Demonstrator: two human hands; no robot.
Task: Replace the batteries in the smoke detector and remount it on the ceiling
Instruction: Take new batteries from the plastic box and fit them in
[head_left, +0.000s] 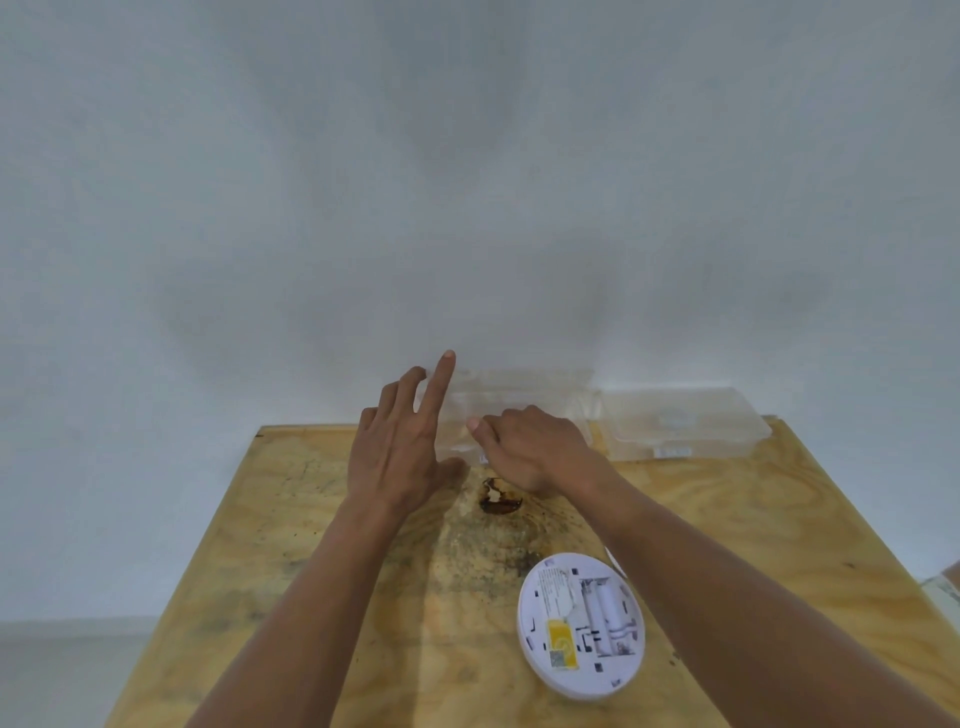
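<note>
The white round smoke detector (581, 623) lies back side up on the wooden table (311, 545), near its front right, with a yellow label and an open battery bay showing. My left hand (397, 447) hovers with fingers spread against the left side of a clear plastic box (519, 395) at the table's far edge. My right hand (530, 447) is curled over the front of that box, fingers bent down on it. Whether it holds anything inside the box is hidden.
A second clear plastic box (685, 426) stands to the right of the first, against the white wall (467, 182). A dark burnt knot (498, 500) marks the table's middle. The table's left edge drops off to the floor.
</note>
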